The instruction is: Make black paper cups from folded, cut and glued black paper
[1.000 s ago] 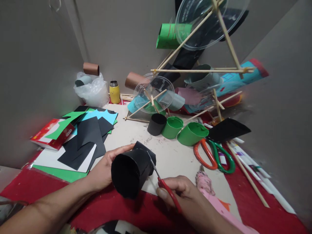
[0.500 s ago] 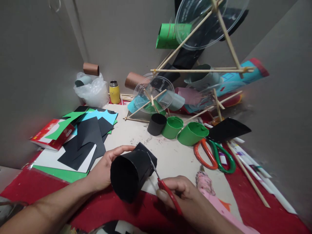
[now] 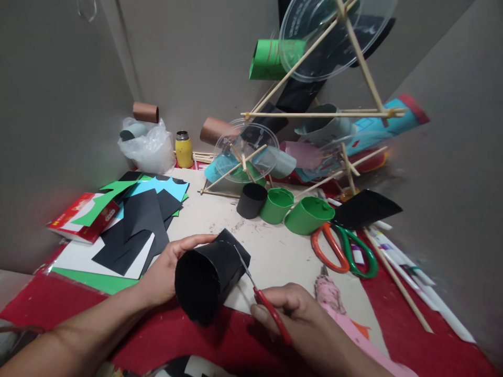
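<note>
Scissors (image 3: 271, 310), red-handled, pinched in the right hand (image 3: 293, 309), stand at the square end flap (image 3: 244, 254) of the black paper tube (image 3: 220, 264), which the left hand (image 3: 168, 269) clasps above the red counter (image 3: 70, 309); I judge the tube formed, the flap not yet cut away.

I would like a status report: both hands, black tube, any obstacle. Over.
Left hand holds black tube. Right hand holds red-handled scissors, blades at tube's far end. Green rings beyond, apart from tube.
</note>
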Tool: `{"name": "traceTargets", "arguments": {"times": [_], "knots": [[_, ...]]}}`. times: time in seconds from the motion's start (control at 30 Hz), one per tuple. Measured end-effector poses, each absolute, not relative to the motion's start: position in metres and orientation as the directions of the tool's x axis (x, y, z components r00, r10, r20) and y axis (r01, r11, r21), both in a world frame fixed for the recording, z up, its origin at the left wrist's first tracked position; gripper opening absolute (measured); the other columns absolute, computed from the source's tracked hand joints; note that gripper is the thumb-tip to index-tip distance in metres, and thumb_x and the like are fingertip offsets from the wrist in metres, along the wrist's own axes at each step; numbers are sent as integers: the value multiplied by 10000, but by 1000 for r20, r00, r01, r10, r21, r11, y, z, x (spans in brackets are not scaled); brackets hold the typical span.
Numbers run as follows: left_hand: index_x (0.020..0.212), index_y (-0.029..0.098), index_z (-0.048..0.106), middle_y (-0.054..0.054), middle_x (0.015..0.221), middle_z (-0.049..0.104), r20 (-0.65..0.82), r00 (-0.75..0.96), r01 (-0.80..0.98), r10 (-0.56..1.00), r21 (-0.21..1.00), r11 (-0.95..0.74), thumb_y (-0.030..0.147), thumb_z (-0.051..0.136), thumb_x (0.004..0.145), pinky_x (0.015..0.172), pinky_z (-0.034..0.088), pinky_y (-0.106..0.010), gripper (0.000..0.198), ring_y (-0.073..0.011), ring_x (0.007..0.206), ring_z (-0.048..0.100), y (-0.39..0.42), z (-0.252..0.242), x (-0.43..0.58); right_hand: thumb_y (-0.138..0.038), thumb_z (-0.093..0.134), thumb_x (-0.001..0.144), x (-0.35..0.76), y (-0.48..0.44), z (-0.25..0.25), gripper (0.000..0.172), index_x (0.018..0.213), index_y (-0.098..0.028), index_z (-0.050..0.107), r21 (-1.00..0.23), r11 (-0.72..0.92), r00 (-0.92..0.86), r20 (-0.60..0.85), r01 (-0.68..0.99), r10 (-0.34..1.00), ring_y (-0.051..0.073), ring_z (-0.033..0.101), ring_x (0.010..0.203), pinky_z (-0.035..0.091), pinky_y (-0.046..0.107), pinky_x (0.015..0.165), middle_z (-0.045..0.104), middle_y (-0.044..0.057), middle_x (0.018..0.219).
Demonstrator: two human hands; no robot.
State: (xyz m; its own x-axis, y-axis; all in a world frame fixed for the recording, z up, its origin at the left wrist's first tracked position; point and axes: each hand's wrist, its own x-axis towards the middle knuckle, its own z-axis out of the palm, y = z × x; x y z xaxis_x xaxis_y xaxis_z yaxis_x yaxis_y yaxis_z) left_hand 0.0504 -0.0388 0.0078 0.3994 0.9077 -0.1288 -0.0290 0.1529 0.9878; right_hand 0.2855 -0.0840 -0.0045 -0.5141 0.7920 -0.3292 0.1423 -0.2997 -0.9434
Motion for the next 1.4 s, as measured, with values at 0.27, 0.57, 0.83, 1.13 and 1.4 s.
{"name": "traceTargets", "arguments": {"times": [0.27,0.57,0.83,1.13,1.4], "knots": [[1149,235,705,-81,1084,737,-164,429,-82,888,972,219,308,765,748,849,522,-314,412,-254,987,682,-40,16,52,-473,696,795,286,-83,-2,534,512,-190,342,-937,-318,-559,-344,148,754,61,202,485,147,243,449,270,-83,488],[1177,203,688,-104,1132,717,-165,427,-34,889,979,199,313,756,753,867,516,-318,443,-270,1025,669,-38,16,51,-502,618,848,284,-84,-6,536,515,-196,331,-953,-294,-566,-280,70,775,66,221,482,152,247,447,287,-76,486],[1154,221,703,-91,1095,732,-136,428,-59,894,982,178,300,765,746,835,531,-299,420,-259,994,684,-39,17,51,-456,624,862,286,-85,-10,524,512,-194,336,-956,-285,-563,-275,73,779,67,228,478,162,248,449,291,-76,485],[1144,249,710,-66,1076,742,-110,484,-132,868,972,196,243,757,762,847,527,-258,385,-227,979,698,-39,18,53,-484,614,856,285,-85,-7,528,521,-196,326,-950,-303,-575,-289,74,766,68,212,490,147,255,456,279,-76,499],[1150,221,708,-87,1075,740,-119,453,-84,884,981,175,261,766,751,840,531,-280,405,-247,974,699,-38,21,52,-464,637,840,283,-84,-4,532,502,-198,325,-956,-283,-553,-278,79,785,66,231,473,167,249,450,287,-77,475]]}}
